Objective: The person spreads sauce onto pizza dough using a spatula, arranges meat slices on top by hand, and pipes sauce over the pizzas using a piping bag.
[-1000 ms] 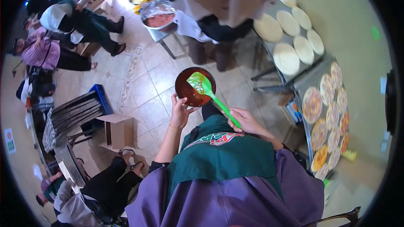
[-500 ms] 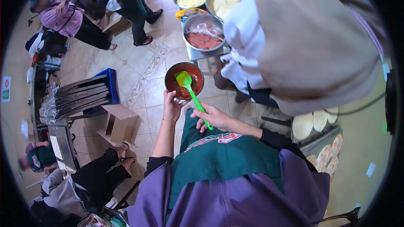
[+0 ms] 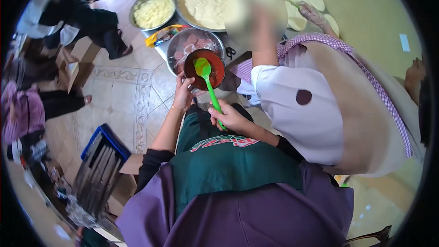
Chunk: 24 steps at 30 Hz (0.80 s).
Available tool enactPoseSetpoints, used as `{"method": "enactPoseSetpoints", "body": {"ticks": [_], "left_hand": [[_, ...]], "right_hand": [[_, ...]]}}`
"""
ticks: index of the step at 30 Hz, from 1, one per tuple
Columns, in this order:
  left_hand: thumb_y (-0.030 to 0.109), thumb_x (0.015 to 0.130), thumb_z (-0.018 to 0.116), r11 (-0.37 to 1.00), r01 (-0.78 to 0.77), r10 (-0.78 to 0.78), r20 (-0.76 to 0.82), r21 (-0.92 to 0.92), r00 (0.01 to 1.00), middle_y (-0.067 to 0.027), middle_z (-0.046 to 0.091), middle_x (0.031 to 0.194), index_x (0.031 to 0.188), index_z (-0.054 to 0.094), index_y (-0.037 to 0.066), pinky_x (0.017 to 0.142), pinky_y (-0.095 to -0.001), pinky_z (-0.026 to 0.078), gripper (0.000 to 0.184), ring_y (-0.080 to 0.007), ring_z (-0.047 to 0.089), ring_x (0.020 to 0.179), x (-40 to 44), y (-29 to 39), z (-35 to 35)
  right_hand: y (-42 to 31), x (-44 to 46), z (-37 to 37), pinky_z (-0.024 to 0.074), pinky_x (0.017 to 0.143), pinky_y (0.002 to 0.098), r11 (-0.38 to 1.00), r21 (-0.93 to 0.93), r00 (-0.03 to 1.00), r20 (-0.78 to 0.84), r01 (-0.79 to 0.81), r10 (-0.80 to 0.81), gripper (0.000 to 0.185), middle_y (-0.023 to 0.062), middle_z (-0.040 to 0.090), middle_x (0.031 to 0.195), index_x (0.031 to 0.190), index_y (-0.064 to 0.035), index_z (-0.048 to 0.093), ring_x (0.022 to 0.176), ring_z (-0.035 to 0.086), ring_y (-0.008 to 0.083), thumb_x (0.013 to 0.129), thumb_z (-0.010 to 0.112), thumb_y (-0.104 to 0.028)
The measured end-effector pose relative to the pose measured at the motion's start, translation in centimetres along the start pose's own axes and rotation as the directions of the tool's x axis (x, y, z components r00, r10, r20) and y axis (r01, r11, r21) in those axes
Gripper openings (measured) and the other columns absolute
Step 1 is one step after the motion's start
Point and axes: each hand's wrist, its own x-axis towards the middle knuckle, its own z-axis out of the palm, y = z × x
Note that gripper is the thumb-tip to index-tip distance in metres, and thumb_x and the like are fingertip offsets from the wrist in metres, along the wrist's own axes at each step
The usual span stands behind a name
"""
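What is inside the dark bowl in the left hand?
The bowl holds reddish sauce and the head of a green spatula; whatever lies beneath this head is hidden.

Daylight glares at the upper left, washing the tiled floor [image 3: 157, 80] nearly white there; its lower left falls into dimmer, soft shadow. A fisheye lens bends the outer parts, and black fills the corners. The green spatula [image 3: 211, 93] and sauce bowl [image 3: 219, 70] look fairly crisp, while the person in pink [image 3: 25, 110] at far left is smeared. A smooth, round blur hides detail at upper centre.
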Motion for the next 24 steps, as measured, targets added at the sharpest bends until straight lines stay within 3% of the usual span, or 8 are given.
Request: {"method": "enactPoseSetpoints", "body": {"ticks": [4, 7, 11, 16, 17, 18, 20, 24], "left_hand": [[0.014, 0.087, 0.053, 0.989, 0.125, -0.137, 0.154, 0.084, 0.979, -0.0089, 0.046, 0.12, 0.13, 0.03, 0.014, 0.074, -0.0495, 0.058, 0.048, -0.0262, 0.054, 0.105, 6.4, 0.8, 1.2], [0.015, 0.088, 0.052, 0.953, 0.222, -0.251, 0.131, 0.208, 0.959, -0.0076, 0.047, 0.112, 0.131, 0.028, 0.013, 0.074, -0.05, 0.058, 0.05, -0.0253, 0.058, 0.096, 10.6, 0.1, 3.6], [0.017, 0.088, 0.053, 0.947, 0.299, -0.318, 0.204, 0.118, 0.926, -0.0085, 0.044, 0.113, 0.127, 0.03, 0.012, 0.077, -0.0536, 0.055, 0.045, -0.026, 0.054, 0.101, 15.8, -2.6, 6.0], [0.019, 0.088, 0.053, 0.906, 0.375, -0.412, 0.198, 0.199, 0.89, -0.0132, 0.041, 0.117, 0.121, 0.03, 0.009, 0.076, -0.0494, 0.055, 0.042, -0.0278, 0.052, 0.103, 20.7, -5.7, 9.0], [0.021, 0.083, 0.056, 0.898, 0.394, -0.429, 0.19, 0.195, 0.883, -0.0186, 0.043, 0.122, 0.133, 0.021, 0.006, 0.077, -0.051, 0.053, 0.063, -0.0331, 0.052, 0.105, 21.8, -6.7, 9.3], [0.021, 0.083, 0.056, 0.889, 0.411, -0.448, 0.189, 0.204, 0.874, -0.0186, 0.043, 0.122, 0.133, 0.021, 0.006, 0.077, -0.051, 0.053, 0.063, -0.0331, 0.052, 0.105, 22.8, -7.5, 9.8], [0.021, 0.083, 0.056, 0.873, 0.402, -0.445, 0.114, 0.277, 0.888, -0.0193, 0.043, 0.121, 0.132, 0.021, 0.005, 0.077, -0.0506, 0.053, 0.062, -0.0348, 0.053, 0.104, 24.3, -8.7, 10.5], [0.019, 0.082, 0.055, 0.865, 0.402, -0.42, -0.003, 0.3, 0.907, -0.0275, 0.04, 0.12, 0.131, 0.02, 0.002, 0.059, -0.0471, 0.057, 0.062, -0.0377, 0.059, 0.087, 26.8, -9.6, 12.8]], "right_hand": [[-0.1, 3.4, -0.2, 0.0351, 0.037, 0.0236, 0.998, 0.057, 0.976, -0.217, 0.017, -0.004, 0.026, 0.0023, 0.052, 0.064, 0.113, -0.0071, 0.041, 0.043, 0.048, 0.0099, 0.097, 0.05, -0.026], [-0.8, 6.0, -1.8, 0.0316, 0.033, 0.0236, 0.987, 0.155, 0.915, -0.392, -0.04, 0.098, 0.024, 0.0014, 0.05, 0.063, 0.112, -0.0083, 0.042, 0.04, 0.047, 0.0099, 0.098, 0.049, -0.027], [-2.4, 8.0, -4.1, 0.0312, 0.034, 0.0222, 0.972, 0.228, 0.859, -0.507, 0.054, 0.071, 0.018, 0.0001, 0.049, 0.066, 0.103, -0.0102, 0.045, 0.042, 0.045, 0.0085, 0.097, 0.049, -0.027], [-1.7, 11.9, -8.4, 0.0315, 0.035, 0.0218, 0.968, 0.214, 0.781, -0.624, 0.127, 0.036, 0.01, 0.0005, 0.049, 0.067, 0.097, -0.0087, 0.049, 0.042, 0.045, 0.0085, 0.097, 0.049, -0.019], [-0.7, 13.0, -9.5, 0.0317, 0.035, 0.0221, 0.965, 0.189, 0.76, -0.649, 0.18, -0.015, 0.01, 0.0009, 0.05, 0.068, 0.097, -0.0083, 0.049, 0.042, 0.046, 0.0086, 0.096, 0.049, -0.018], [-1.0, 13.6, -9.9, 0.0319, 0.035, 0.0224, 0.96, 0.161, 0.737, -0.673, 0.229, -0.063, 0.009, 0.0014, 0.051, 0.07, 0.097, -0.0078, 0.049, 0.043, 0.046, 0.0088, 0.096, 0.05, -0.017], [-0.6, 14.6, -11.1, 0.0329, 0.036, 0.0228, 0.943, 0.274, 0.718, -0.694, 0.186, 0.06, 0.009, 0.0024, 0.053, 0.074, 0.098, -0.007, 0.05, 0.046, 0.048, 0.0091, 0.095, 0.05, -0.015], [-0.1, 17.2, -13.6, 0.0331, 0.036, 0.0228, 0.931, 0.276, 0.692, -0.721, 0.241, 0.035, 0.014, 0.004, 0.055, 0.079, 0.106, -0.0067, 0.051, 0.046, 0.048, 0.0092, 0.096, 0.048, -0.016]]}}
